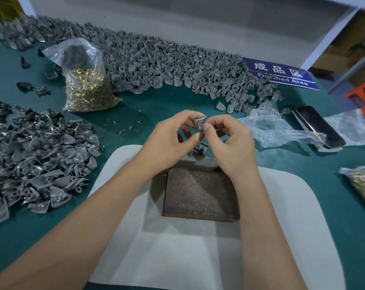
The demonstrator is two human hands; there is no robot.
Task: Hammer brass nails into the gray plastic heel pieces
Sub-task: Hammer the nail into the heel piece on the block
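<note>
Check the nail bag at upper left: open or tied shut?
Open: the nail bag has its clear top standing loose and spread, with no knot visible.

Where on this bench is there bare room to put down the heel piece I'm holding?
Free: the green mat between the bag of brass nails and your hands, the rusty block, and the white pad in front of it. Crowded: the nailed pile at left, the gray heap along the back, plastic bags at right.

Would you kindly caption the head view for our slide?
Both hands, left hand and right hand, pinch a small gray plastic heel piece above a rusty brown metal block.
</note>
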